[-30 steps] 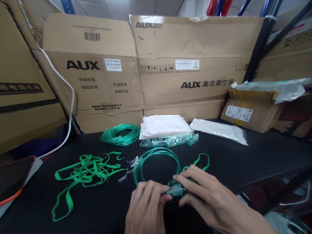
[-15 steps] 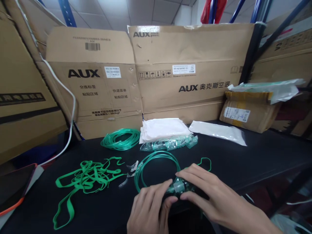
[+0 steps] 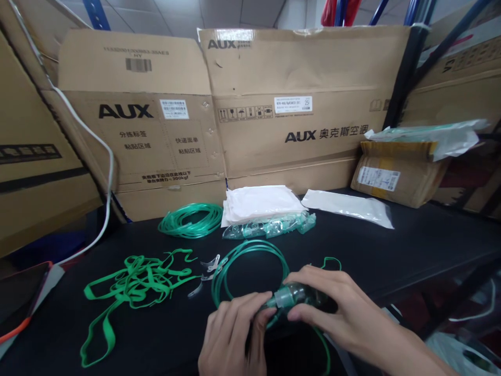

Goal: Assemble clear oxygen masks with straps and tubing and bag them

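My right hand (image 3: 332, 308) is wrapped round a clear green mask (image 3: 301, 295) and pinches its short port (image 3: 282, 297). My left hand (image 3: 233, 334) is closed on the end of a coil of green tubing (image 3: 246, 253) right at that port. The coil loops away from my hands across the black table (image 3: 410, 250). A green elastic strap (image 3: 332, 260) sticks out behind my right hand.
A heap of green elastic straps (image 3: 136, 279) lies at the left, with small metal clips (image 3: 207, 266) beside it. Further back are another tubing coil (image 3: 191, 219), stacked white pouches (image 3: 260, 203), clear masks (image 3: 270, 227) and a flat bag (image 3: 348, 208). Cardboard boxes (image 3: 297, 104) wall the back.
Both hands stay at the mask port. My right hand has curled further over the mask, and my left fingers have shifted closer on the tube end.
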